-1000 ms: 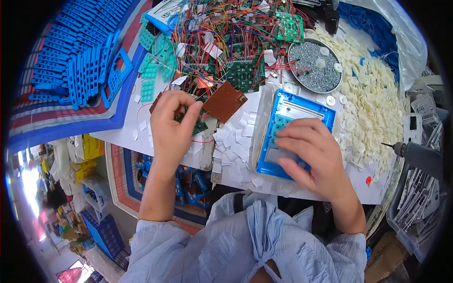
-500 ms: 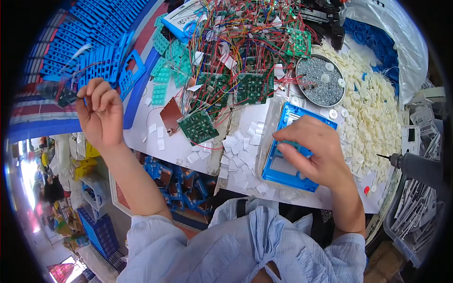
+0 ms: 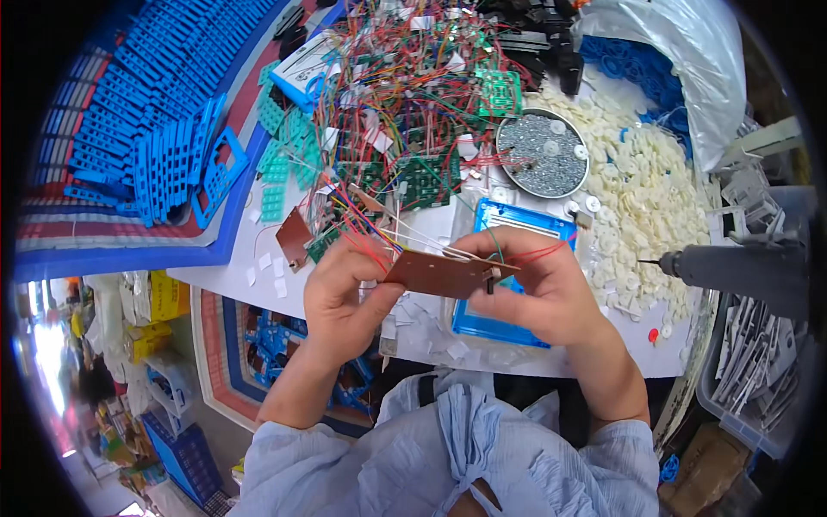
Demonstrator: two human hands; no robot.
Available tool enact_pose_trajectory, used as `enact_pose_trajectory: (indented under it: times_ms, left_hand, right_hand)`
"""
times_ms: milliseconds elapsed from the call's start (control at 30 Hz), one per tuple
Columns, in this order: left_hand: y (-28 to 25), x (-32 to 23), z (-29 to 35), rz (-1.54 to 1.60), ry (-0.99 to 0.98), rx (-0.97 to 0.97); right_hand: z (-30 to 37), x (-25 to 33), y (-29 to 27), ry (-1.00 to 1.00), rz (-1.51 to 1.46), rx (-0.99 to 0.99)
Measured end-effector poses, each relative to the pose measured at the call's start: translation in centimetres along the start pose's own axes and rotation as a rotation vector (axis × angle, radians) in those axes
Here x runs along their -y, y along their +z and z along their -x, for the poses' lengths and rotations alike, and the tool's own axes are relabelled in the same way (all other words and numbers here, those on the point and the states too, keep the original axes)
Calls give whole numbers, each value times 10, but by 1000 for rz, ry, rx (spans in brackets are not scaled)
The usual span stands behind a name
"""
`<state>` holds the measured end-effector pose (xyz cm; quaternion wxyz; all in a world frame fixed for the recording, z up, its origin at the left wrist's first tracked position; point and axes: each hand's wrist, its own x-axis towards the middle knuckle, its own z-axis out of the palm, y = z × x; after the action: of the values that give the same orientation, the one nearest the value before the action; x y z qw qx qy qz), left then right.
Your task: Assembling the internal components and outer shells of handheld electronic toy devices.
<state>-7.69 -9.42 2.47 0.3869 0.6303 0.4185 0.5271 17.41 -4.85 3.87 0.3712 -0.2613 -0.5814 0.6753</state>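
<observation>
Between my two hands is a brown circuit board [image 3: 438,274], its plain side toward me and coloured wires trailing from its far edge. My left hand [image 3: 345,297] pinches the board's left end. My right hand [image 3: 544,289] grips the right end, where red wires and a small dark part stick out. Below and behind the board lies a blue plastic casing [image 3: 504,326], flat on the table and partly covered by my right hand. Another brown board [image 3: 295,234] rests left of the tangled wires [image 3: 405,77].
A round tin of small screws [image 3: 543,164] stands beyond the casing, with a heap of cream plastic discs [image 3: 650,207] to its right. A dark power screwdriver [image 3: 732,269] juts in from the right. Blue plastic frames [image 3: 168,164] are stacked at left; white paper bits [image 3: 413,332] lie near the front edge.
My left hand has come from the far left to the middle. A brown wired board is now held between both hands, above the casing. The dark item near my left hand is gone from there.
</observation>
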Motion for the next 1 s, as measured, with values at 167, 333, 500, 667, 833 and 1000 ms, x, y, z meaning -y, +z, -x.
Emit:
enact_pose_trajectory:
  times_ms: [167,333,500,667,833,1000]
  left_hand:
    - [33,0,13,640,-340,-91]
    - [41,11,11,899,-469,-79]
    - [43,13,4,1186,-503,-130]
    - [38,5,1,899,-436,-125]
    - [28,0,9,507,-241,53]
    - [25,-11,5,491,-300,206]
  right_hand:
    - [20,-3,8,133,-225,-161]
    - [26,-22,18,72,-308,-239]
    - [40,-38,26,253,-619,-232]
    - [58,-7,5,354,-27,-119]
    - [57,15,-24,-267,430,-425]
    - [39,34,-9,-250,450,-118]
